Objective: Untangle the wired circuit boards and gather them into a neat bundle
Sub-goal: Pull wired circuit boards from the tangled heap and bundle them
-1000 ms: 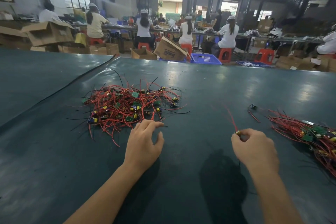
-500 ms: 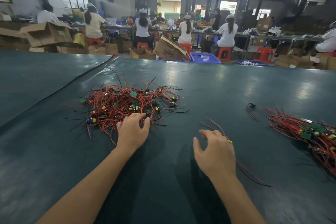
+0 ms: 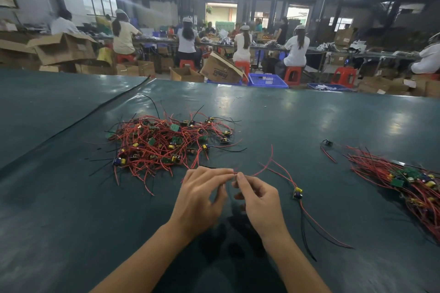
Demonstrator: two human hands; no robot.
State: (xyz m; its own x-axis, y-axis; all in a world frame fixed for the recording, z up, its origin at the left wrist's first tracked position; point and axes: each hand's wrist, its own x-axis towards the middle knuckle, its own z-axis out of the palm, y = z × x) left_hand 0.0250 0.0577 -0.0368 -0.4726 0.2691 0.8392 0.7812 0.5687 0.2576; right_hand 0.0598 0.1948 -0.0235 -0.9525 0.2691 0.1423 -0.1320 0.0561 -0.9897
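Wired board [image 3: 297, 192] lead pinched between left hand [image 3: 200, 195], right hand [image 3: 260, 200]

View: one wide-angle camera worn on the person's head.
Facing: forward and down across a dark green table [image 3: 71, 221].
Nearness: left hand [image 3: 197, 197] and right hand [image 3: 259, 200] close below, mid-frame, meeting on a red wire [image 3: 270, 157].
Far field: seated people [image 3: 188, 40] along the top.
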